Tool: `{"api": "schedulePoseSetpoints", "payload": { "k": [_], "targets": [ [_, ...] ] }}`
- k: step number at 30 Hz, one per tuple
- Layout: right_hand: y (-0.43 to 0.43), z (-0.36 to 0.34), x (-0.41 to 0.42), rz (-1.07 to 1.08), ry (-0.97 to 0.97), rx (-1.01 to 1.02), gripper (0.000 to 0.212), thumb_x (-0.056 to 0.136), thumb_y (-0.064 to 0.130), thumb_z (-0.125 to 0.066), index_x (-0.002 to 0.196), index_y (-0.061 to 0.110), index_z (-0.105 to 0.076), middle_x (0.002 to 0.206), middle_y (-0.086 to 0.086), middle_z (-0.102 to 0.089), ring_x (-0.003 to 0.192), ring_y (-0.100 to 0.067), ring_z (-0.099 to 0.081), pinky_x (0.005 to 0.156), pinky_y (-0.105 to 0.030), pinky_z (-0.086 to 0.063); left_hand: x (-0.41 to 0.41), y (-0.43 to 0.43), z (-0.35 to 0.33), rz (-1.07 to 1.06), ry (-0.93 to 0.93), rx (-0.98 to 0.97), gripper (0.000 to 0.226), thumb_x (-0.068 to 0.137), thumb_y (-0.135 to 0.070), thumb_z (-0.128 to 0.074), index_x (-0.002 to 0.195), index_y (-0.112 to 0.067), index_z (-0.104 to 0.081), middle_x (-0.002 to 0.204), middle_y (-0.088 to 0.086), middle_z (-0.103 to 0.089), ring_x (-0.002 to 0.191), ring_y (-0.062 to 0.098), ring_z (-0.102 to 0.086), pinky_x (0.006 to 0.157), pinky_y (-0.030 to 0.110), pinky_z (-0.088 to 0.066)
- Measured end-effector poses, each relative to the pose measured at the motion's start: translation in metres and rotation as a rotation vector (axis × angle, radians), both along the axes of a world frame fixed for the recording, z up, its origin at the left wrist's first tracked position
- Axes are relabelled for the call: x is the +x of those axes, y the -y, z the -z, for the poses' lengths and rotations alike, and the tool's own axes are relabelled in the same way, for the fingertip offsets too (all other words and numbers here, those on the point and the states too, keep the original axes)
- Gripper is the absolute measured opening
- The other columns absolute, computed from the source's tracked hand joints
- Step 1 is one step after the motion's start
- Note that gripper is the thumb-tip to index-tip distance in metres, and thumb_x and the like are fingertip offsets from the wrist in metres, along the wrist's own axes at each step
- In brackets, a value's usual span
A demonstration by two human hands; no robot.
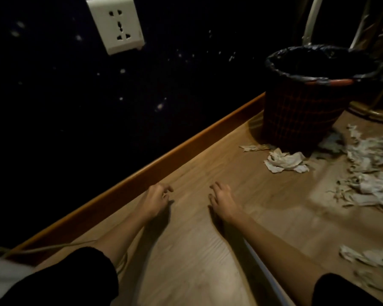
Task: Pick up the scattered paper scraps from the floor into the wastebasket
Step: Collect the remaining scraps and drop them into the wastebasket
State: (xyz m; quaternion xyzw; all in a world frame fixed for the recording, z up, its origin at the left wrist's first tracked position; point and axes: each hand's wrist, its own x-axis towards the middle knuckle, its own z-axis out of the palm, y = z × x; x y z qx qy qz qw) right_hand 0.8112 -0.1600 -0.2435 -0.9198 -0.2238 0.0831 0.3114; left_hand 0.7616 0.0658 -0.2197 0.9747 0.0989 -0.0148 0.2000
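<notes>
A dark woven wastebasket [301, 120] with a black liner stands on the wooden floor at the upper right, against the wall. White crumpled paper scraps lie around it: one clump [284, 161] at its base, a big pile [369, 173] to the right, more scraps [367, 261] at the lower right. My left hand [156, 200] hovers over the bare floor near the baseboard, fingers loosely curled, holding nothing. My right hand [223, 200] is beside it, fingers spread, empty, well short of the nearest clump.
A dark wall with a white power socket [116, 24] runs along the left, edged by an orange wooden baseboard [142, 175]. A thin cable [53, 248] lies by the baseboard at lower left. Chair or stand legs [314, 18] rise behind the basket.
</notes>
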Motion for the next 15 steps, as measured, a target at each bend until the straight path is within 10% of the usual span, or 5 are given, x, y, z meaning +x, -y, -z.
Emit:
{"api": "schedulePoseSetpoints", "payload": {
  "k": [7,15],
  "targets": [
    [0.044,0.017,0.021,0.111,0.060,-0.191,0.031,0.094,0.024,-0.046,0.123,0.011,-0.047,0.133,-0.013,-0.043,0.115,-0.029,-0.043,0.100,-0.040,-0.040,0.042,0.086,0.028,0.272,-0.037,-0.073,0.026,0.093,-0.026,-0.049,0.119,-0.022,-0.054,0.125,-0.001,-0.051,0.114,0.016,-0.048,0.098,0.037,-0.044],
    [0.145,0.016,0.136,0.409,0.003,-0.328,0.051,0.096,0.025,-0.042,0.143,0.030,-0.023,0.158,-0.005,-0.004,0.141,-0.046,-0.001,0.109,-0.061,-0.018,0.207,0.204,0.022,0.451,0.041,-0.117,0.046,0.089,-0.013,-0.052,0.133,-0.010,-0.041,0.134,0.018,-0.042,0.122,0.034,-0.042,0.102,0.041,-0.038]
  ]
}}
